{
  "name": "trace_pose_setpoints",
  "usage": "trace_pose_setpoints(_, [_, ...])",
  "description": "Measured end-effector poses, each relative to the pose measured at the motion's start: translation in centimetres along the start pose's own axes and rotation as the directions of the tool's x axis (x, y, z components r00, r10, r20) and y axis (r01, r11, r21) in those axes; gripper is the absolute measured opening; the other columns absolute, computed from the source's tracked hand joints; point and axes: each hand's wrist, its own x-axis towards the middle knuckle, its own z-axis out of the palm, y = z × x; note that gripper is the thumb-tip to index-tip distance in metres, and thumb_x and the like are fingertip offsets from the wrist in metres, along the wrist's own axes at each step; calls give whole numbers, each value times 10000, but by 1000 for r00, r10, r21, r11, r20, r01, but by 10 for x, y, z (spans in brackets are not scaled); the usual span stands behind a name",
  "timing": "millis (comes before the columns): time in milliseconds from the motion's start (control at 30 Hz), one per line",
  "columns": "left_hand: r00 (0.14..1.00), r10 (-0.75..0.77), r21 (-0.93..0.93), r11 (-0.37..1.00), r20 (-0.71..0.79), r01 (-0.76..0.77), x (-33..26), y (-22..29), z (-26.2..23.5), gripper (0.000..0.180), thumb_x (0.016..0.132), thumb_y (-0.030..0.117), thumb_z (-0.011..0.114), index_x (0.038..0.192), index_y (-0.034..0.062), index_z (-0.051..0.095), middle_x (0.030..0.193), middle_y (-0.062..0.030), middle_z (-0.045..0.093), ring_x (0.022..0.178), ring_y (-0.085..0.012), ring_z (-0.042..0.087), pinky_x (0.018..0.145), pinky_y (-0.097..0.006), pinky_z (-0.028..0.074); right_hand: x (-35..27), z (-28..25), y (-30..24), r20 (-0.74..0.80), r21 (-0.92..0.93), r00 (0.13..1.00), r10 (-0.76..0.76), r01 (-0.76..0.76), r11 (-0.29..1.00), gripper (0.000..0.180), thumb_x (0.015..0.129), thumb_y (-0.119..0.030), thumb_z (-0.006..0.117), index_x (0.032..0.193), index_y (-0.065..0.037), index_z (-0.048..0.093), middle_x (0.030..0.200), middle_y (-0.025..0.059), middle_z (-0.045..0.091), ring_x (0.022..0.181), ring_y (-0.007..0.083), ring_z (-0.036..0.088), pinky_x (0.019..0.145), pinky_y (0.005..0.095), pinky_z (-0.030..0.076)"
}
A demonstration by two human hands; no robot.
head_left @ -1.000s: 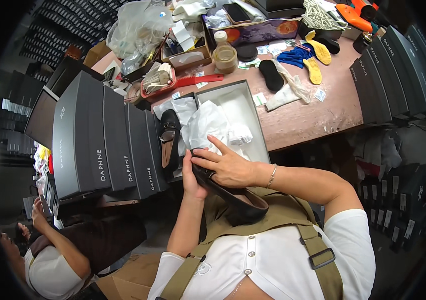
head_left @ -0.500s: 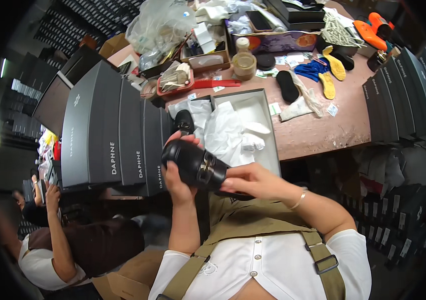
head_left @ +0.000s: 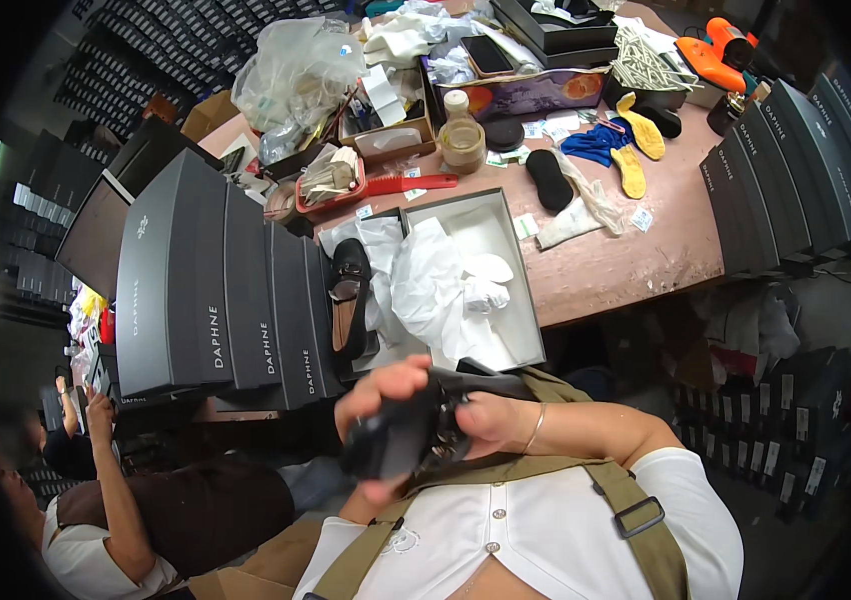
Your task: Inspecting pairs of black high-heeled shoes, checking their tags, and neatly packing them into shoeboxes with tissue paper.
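Note:
A black loafer with a metal buckle is held close to my chest, blurred by motion. My left hand wraps round its toe end, fingers over the top. My right hand grips it at the buckle, thumb against the upper and other fingers hidden. Just beyond my hands lies an open grey shoe box with crumpled white tissue paper inside. To its left, a matching black loafer with a brown insole rests against white paper.
Stacked dark grey shoe boxes stand at the left, with more boxes at the right. A glass jar, a red-handled brush, black insole and yellow pads lie on the table. A co-worker is at left.
The loafer has come nearer to my chest and turned in my hands. The second loafer, partly hidden before, now shows whole. The view has shifted slightly.

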Motion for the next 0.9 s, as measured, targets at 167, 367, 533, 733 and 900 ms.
trace_pose_setpoints(167, [972, 201, -102, 977, 121, -190, 9, 33, 16, 762, 742, 600, 702, 1225, 74, 435, 1128, -215, 540, 964, -346, 565, 953, -623, 380, -11, 37, -13, 49, -247, 960, 275, -255, 935, 580, 696, -136, 785, 1112, -116, 381, 1150, -34, 381, 1172, 81, 378, 1058, 256, 206])
trace_pose_setpoints(367, [946, -61, 189, 982, 317, 0, 53, 49, 11, 606, 780, 411, 724, 1219, 89, 457, 1112, -220, 565, 1026, -412, 578, 981, -644, 361, -19, 30, -18, -175, -228, 970, 166, -204, 952, 512, 841, -223, 682, 1265, -31, 469, 1151, 38, 569, 1074, 143, 555, 912, 305, 464])
trace_pose_setpoints(533, [920, 144, 55, 983, 365, -176, 32, 51, 23, 267, 787, 248, 710, 925, 62, 577, 949, -162, 605, 858, -355, 637, 906, -636, 435, -48, 8, -27, 76, -225, 952, 297, -274, 935, 776, 636, -196, 883, 1269, 18, 488, 1212, 64, 576, 1083, 147, 540, 946, 290, 426])
trace_pose_setpoints(733, [849, 206, 93, 954, 486, -285, 16, 69, 30, 219, 787, 316, 729, 846, 144, 608, 846, -27, 598, 809, -219, 615, 879, -547, 447, -41, 4, -27, 246, -422, 879, 408, -282, 862, 494, 740, -202, 828, 1101, 20, 574, 1030, 45, 617, 924, 138, 552, 814, 280, 457])
trace_pose_setpoints(900, [841, 189, 113, 953, 507, -282, 18, 68, 31, 203, 818, 298, 692, 853, 125, 592, 860, -55, 578, 797, -243, 609, 857, -552, 460, -41, 36, -39, -3, -714, 896, 444, -313, 627, 288, 843, -256, 736, 908, -11, 599, 808, -15, 578, 732, 100, 497, 661, 270, 451])
